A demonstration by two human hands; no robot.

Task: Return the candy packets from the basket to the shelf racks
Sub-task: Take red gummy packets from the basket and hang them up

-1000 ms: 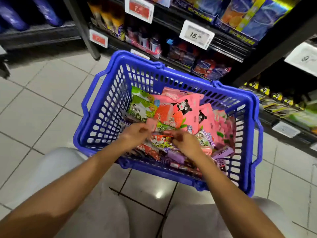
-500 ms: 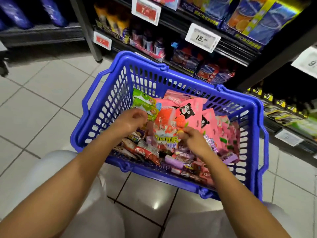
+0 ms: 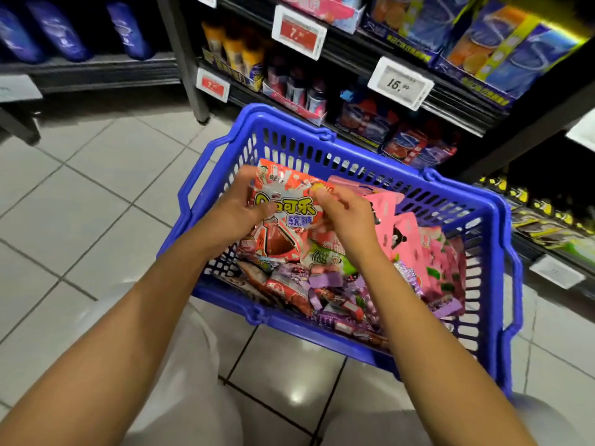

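Both hands, left hand [image 3: 236, 209] and right hand [image 3: 346, 217], pinch the red candy packet [image 3: 283, 217] above the blue basket [image 3: 370, 346]; best lift it clear, flat, before reaching far to the shelf racks [image 3: 402, 101].

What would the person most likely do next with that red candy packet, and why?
Probably lift the red candy packet clear of the blue basket and carry it toward the shelves behind. The left hand and right hand both hold it above the other packets.

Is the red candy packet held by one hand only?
No: the left hand and right hand both grip the red candy packet above the basket.
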